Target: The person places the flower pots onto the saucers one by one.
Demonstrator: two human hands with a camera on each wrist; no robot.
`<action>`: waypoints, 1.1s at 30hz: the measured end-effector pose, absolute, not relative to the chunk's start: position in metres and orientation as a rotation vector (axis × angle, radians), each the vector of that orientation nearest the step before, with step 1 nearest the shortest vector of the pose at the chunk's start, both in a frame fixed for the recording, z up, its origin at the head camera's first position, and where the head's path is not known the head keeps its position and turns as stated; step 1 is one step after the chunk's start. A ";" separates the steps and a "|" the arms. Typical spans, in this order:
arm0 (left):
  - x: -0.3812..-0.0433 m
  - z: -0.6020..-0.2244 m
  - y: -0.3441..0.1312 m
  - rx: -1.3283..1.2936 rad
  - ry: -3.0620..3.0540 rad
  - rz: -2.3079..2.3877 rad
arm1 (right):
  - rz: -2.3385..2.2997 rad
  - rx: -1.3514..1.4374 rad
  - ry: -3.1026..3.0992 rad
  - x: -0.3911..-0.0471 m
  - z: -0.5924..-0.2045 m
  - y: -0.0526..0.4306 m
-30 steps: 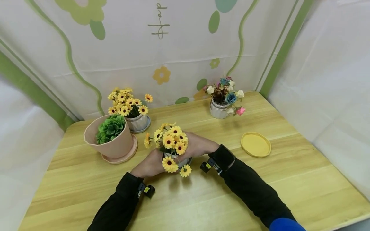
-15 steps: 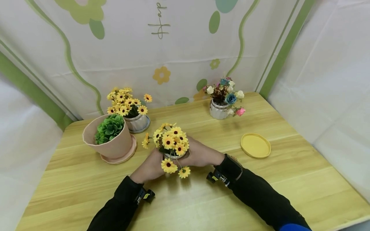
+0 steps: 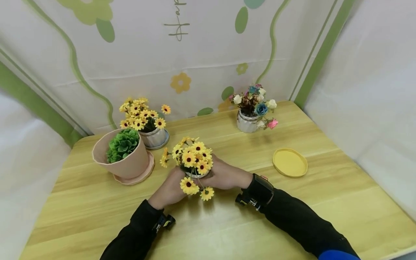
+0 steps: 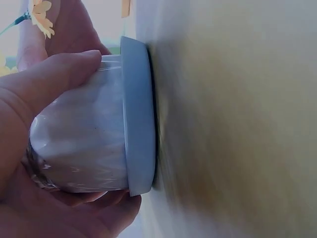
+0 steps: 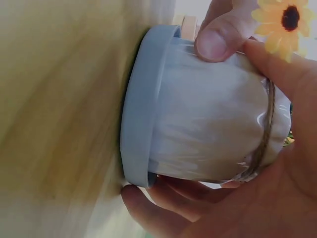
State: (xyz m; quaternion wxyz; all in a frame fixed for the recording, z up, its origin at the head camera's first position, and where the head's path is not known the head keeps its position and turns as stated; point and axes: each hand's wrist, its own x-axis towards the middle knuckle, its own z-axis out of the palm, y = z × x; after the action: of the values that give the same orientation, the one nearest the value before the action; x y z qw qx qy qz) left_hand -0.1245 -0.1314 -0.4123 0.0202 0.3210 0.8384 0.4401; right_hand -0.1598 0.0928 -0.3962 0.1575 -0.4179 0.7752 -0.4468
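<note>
A small whitish pot (image 4: 81, 134) of yellow daisy-like flowers (image 3: 191, 159) stands upright in a blue-grey saucer (image 5: 141, 106) near the middle of the table. My left hand (image 3: 170, 187) grips the pot from the left, its thumb lying along the side. From the right, my right hand (image 3: 225, 175) holds the same pot, fingers curled round it close to the saucer. A brown cord (image 5: 265, 134) circles the pot near its rim in the right wrist view. In the head view, flowers and hands hide most of the pot and the saucer.
A pink pot (image 3: 130, 164) with a green plant stands on a pink saucer at left. Behind it is another yellow-flowered pot (image 3: 154, 139) on a blue saucer. A white pot (image 3: 247, 122) of mixed roses stands at back right, with a yellow saucer (image 3: 290, 162) nearer.
My right wrist has shifted slightly right and turned. The flowerpot has moved a little and its rim now shows under the flowers. The head view has shifted slightly.
</note>
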 end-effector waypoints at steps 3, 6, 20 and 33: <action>-0.130 -0.411 -0.130 1.029 2.562 1.385 | -1.310 -1.226 2.194 -0.165 -0.397 0.092; -0.138 -0.409 -0.131 1.040 2.550 1.389 | -1.322 -1.277 2.186 -0.173 -0.396 0.090; -0.195 -0.408 -0.142 0.982 2.476 1.392 | -1.333 -1.093 2.300 -0.218 -0.395 0.070; -0.238 -0.405 -0.150 0.836 2.551 1.216 | -1.215 -0.914 2.330 -0.261 -0.388 0.056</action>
State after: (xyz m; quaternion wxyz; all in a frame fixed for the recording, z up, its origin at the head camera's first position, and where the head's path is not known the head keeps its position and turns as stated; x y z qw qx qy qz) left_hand -0.2376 -0.1504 -0.4045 0.0970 0.2822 0.8616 0.4107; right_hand -0.2614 0.0561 -0.3878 0.1789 -0.3234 0.8240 -0.4296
